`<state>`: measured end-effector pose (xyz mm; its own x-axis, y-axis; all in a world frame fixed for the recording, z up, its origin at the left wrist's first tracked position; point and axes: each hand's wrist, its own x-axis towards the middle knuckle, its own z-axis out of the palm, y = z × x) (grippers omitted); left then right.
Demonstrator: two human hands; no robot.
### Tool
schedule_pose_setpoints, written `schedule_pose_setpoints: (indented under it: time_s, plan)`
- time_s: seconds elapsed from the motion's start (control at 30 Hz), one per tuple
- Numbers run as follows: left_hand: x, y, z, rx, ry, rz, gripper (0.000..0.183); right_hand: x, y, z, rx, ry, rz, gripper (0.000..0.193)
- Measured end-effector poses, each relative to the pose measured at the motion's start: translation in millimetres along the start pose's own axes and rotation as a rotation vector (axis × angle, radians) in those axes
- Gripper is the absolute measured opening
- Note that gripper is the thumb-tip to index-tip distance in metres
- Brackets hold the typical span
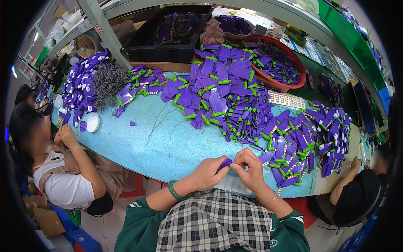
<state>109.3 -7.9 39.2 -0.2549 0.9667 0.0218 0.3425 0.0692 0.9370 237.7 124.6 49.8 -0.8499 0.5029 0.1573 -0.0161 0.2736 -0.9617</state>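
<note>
A: Your bench is a long, pale-blue, speckled work table [113, 140] under a grey metal frame [100, 27], with a co-worker in a white top [69, 191] seated at your left. What lies on it?

B: A broad heap of flat purple pieces with bright-green ends [216, 84] spreads across the middle ahead of you and runs down to your right. Behind it you have a black rectangular plastic bin [161, 54] and, farther right, a round red plastic basin [300, 63], both holding more purple parts. Off to your left are a tangled mound of grey wire-like parts [109, 86] and a small round white dish [93, 122].

A: And the piece you are working on?

B: Your small dark-purple piece [225, 164] is up between your two hands, near the table's front edge and apart from the heap. It sits at the fingertips of your left hand [208, 171], whose fingers are curled closed around it.

A: What about your other hand?

B: Your right hand [248, 168] is just beside the piece, its thumb and forefinger brought together next to your left fingertips, its other fingers bent. I cannot tell whether that pinch has hold of anything; the contact is too small to make out.
</note>
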Motion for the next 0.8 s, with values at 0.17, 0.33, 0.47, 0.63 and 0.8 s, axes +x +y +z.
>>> schedule_pose_setpoints:
  time_s: [0.17,0.33,0.47,0.63,0.8]
  plan:
    - [-1,0,-1,-0.196,-0.050,-0.072,0.017,1,11,-3,0.228,-0.023,0.026,0.012]
    - [-1,7,-2,0.101,-0.007,0.067,0.018,0,-3,1,0.031,-0.025,0.045,0.013]
    - [-1,3,3,0.133,0.043,0.070,0.018,1,-4,4,-0.040,0.048,0.020,0.015]
    - [-4,3,7,0.217,0.053,0.119,0.018,4,-4,1,-0.068,-0.093,0.026,0.017]
    - [1,11,7,-0.131,-0.073,-0.103,0.021,2,-9,1,-0.152,-0.048,0.047,0.014]
